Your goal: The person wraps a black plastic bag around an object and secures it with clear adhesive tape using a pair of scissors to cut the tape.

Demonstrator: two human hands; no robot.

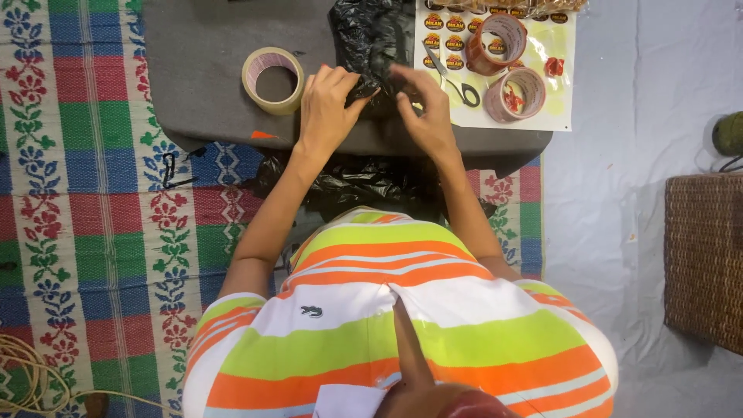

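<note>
We find both hands pinching the black plastic bag (pixel 370 46) at the tabletop's (pixel 201 93) near edge: left hand (pixel 326 108) and right hand (pixel 424 112) grips closed on it, apparently bunching it. Scissors (pixel 453 77) lie just right of the bag, a tape roll (pixel 273 80) to its left.

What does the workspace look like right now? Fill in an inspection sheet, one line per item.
Surface: dark grey board lying on a patterned woven mat.
Job's things: crumpled black plastic bag, pinched by the left hand and right hand; more black plastic hangs below the board's near edge.
Clutter: beige tape roll, scissors, two printed tape rolls on a sticker sheet.
Grippers: both hands closed on the bag.
Cables: pale cord coiled on the mat, lower left corner.
Surroundings: white cloth-covered floor, wicker basket at right.
</note>
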